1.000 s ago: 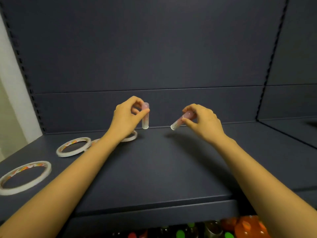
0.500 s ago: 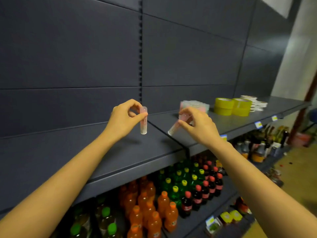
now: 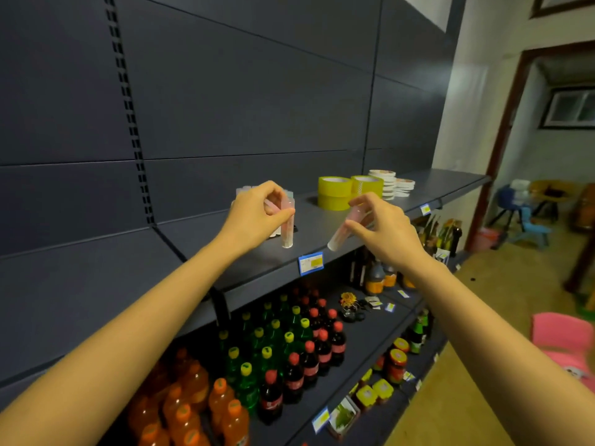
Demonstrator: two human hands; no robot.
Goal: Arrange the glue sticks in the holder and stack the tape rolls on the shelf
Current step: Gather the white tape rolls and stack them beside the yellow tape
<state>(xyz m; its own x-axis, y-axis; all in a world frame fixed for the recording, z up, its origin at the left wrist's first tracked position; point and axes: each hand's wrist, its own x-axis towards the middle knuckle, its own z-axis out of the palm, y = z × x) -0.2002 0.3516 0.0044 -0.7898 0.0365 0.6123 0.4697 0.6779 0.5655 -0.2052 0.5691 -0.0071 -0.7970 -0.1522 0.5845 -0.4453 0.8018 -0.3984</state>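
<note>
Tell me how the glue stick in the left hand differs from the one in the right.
The left glue stick is held upright in the left hand; the right glue stick is tilted in the right hand. The left one is over the shelf, the right one at its front edge. Both are pinkish translucent tubes.

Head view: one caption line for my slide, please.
Left hand holds an upright glue stick, right hand a tilted glue stick, near yellow tape rolls.

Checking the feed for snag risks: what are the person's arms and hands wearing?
The left forearm and right forearm are bare to the frame edge, with no sleeves in view. The left hand and right hand are ungloved; no watch, ring or bracelet shows.
</note>
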